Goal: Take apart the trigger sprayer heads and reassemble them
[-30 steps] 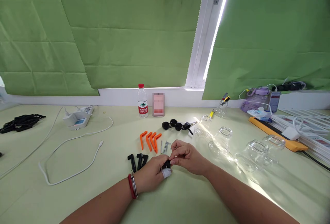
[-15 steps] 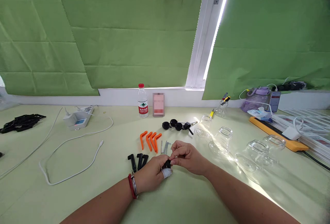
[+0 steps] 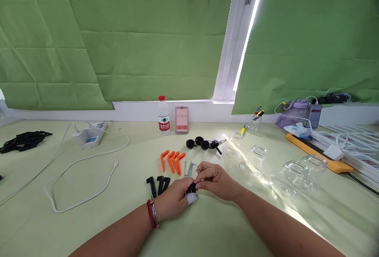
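My left hand (image 3: 174, 199) is closed around a small black part (image 3: 192, 188), most of which my fingers hide. My right hand (image 3: 217, 182) pinches at the top of that part; whether something tiny sits between its fingertips cannot be made out. Just beyond the hands lie several thin metal rods or screws (image 3: 189, 169). Several orange bent pieces (image 3: 171, 161) form a row behind them. Three black T-shaped handles (image 3: 151, 186) rest left of my left hand. Black rounded parts with metal stems (image 3: 204, 143) lie farther back.
Several clear glass jars (image 3: 254, 161) stand on the right. At the back are a water bottle (image 3: 164, 117) and a pink card (image 3: 181, 120). A white cable (image 3: 85, 158) loops across the left from a power strip (image 3: 93, 136). An orange-black power strip (image 3: 319, 154) lies far right.
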Demonstrator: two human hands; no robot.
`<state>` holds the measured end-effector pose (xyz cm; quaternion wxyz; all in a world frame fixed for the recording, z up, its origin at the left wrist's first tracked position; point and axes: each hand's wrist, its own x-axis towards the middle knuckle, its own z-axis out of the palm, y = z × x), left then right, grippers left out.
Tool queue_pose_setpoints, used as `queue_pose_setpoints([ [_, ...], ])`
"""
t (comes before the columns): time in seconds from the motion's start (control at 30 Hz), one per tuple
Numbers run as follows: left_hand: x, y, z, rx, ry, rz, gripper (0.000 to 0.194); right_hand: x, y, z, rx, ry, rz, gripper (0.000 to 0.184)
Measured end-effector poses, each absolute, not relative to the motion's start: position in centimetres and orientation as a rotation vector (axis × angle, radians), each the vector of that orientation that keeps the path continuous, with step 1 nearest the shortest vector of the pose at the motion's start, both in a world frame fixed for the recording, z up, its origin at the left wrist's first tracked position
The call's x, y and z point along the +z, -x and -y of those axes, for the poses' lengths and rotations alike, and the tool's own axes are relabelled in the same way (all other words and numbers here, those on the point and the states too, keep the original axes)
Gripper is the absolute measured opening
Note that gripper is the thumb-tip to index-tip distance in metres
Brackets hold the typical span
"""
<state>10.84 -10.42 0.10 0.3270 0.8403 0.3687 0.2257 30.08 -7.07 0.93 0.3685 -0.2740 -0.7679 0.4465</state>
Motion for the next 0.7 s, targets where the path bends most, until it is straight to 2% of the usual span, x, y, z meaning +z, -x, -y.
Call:
queue_pose_setpoints([
  [0.47, 0.4, -10.9, 10.5, 0.587, -2.190, -0.975, 0.003, 0.9, -30.4, 6.7, 1.113, 0.745, 1.993, 0.013],
  [0.7, 0.7, -10.8, 10.7, 0.568, -2.161, -0.999, 0.004, 0.6, -32.5, 4.9, 0.608, 1.322, 2.092, 0.024],
])
